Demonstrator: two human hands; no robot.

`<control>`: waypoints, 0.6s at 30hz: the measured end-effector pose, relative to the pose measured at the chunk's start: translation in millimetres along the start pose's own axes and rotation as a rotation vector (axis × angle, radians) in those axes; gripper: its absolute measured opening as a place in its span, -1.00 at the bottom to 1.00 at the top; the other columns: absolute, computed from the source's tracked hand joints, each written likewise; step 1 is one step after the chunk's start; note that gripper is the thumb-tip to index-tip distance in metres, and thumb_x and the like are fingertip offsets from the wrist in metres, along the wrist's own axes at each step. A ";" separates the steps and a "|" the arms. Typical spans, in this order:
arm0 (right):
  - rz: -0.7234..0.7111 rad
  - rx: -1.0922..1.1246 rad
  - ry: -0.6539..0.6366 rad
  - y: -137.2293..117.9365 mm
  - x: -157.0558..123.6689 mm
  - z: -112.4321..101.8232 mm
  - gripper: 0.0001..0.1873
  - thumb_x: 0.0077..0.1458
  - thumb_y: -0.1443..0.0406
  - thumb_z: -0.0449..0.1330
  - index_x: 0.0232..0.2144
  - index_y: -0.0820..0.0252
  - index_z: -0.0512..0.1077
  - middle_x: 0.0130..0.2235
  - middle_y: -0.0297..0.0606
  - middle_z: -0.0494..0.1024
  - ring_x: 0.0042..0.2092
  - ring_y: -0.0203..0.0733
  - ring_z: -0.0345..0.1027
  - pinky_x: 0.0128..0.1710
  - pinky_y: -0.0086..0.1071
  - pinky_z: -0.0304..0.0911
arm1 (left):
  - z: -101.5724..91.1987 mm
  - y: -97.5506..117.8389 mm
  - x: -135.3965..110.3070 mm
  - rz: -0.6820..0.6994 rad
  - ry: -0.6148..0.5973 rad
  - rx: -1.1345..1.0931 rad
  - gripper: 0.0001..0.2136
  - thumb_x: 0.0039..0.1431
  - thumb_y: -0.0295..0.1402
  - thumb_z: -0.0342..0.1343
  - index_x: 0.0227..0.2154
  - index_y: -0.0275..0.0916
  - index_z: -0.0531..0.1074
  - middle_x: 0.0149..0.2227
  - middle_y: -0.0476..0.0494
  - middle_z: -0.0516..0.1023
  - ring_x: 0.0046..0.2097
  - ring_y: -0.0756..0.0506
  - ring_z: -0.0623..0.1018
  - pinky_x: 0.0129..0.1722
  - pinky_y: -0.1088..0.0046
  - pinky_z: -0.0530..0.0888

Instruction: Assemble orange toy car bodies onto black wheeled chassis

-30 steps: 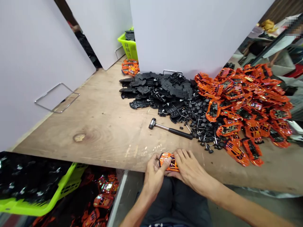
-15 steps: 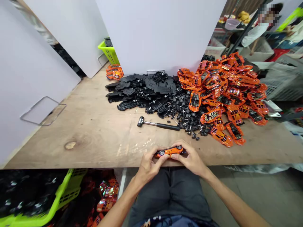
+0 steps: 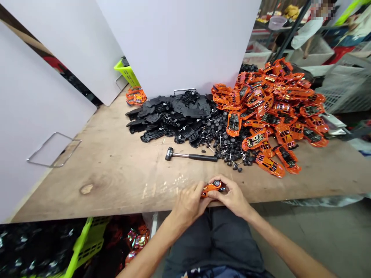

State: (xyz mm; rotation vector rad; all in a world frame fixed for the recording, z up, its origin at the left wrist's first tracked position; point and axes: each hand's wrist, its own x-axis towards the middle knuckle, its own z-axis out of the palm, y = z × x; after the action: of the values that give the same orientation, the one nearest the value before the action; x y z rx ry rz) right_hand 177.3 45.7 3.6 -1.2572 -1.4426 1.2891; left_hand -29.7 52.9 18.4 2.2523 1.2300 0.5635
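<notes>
An orange toy car (image 3: 211, 189) with a dark wheel showing is held at the table's front edge, between both hands. My left hand (image 3: 189, 200) is wrapped over the car's left end and hides it. My right hand (image 3: 232, 196) grips the right end, thumb on the near side and fingers behind. Beyond the hands lies a hammer (image 3: 191, 156) with a black handle. Behind it are a heap of black car bases (image 3: 176, 114), a pile of wheel axles (image 3: 224, 137) and a large heap of orange car bodies (image 3: 269, 104).
White panels (image 3: 179, 42) with wire handles stand at the back and left of the wooden table (image 3: 116, 170). A green basket (image 3: 84, 247) of dark parts sits below the table at left. At the back right a person (image 3: 308, 33) is beside pale crates (image 3: 342, 85).
My left hand has shifted its grip and now covers the car's left end and the wheel there. The right hand still holds the other end. The view has turned slightly.
</notes>
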 end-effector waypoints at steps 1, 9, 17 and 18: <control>-0.012 0.003 -0.006 3.4 -0.9 -2.6 -0.68 0.13 0.14 0.43 -0.11 0.10 0.54 -0.13 -0.28 0.59 -0.09 -0.12 0.50 -0.06 -0.34 0.40 | 2.7 1.8 1.5 0.001 0.009 0.074 -0.80 0.35 -0.20 0.18 -0.11 -0.20 0.45 -0.26 -0.19 0.65 -0.26 -0.22 0.67 -0.32 0.34 0.52; -0.194 -0.206 0.137 10.9 -7.9 -11.3 -0.83 0.23 0.31 0.30 -0.11 0.10 0.58 -0.14 -0.21 0.64 -0.10 -0.08 0.54 -0.09 -0.30 0.46 | 17.3 5.8 -3.2 0.021 0.199 0.000 -0.82 0.34 -0.19 0.19 -0.15 -0.16 0.53 -0.33 -0.20 0.66 -0.32 -0.16 0.65 -0.36 0.42 0.47; -0.195 -0.157 0.186 10.9 -20.7 6.4 -0.22 0.12 0.08 0.45 0.30 0.01 0.27 0.26 -0.08 0.46 0.25 0.08 0.41 0.24 -0.07 0.39 | 14.8 22.3 -14.4 -0.386 0.442 -0.819 -0.60 0.05 -0.15 0.45 -0.08 -0.17 0.56 -0.11 -0.18 0.70 -0.09 -0.21 0.66 -0.05 0.29 0.57; -0.195 -0.141 0.207 13.2 -21.0 13.5 -0.32 0.17 0.09 0.41 0.26 0.02 0.30 0.21 -0.09 0.50 0.21 0.06 0.45 0.19 -0.09 0.44 | 16.6 24.0 -14.5 -0.417 0.466 -0.955 -0.57 0.05 -0.12 0.45 -0.06 -0.18 0.54 -0.08 -0.19 0.69 -0.05 -0.22 0.65 -0.01 0.27 0.57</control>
State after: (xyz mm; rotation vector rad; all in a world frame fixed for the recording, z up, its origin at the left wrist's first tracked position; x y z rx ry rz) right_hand 170.0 22.3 -10.4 -1.2658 -1.4849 0.9135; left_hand -12.0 25.6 18.4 1.0693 1.2101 1.2219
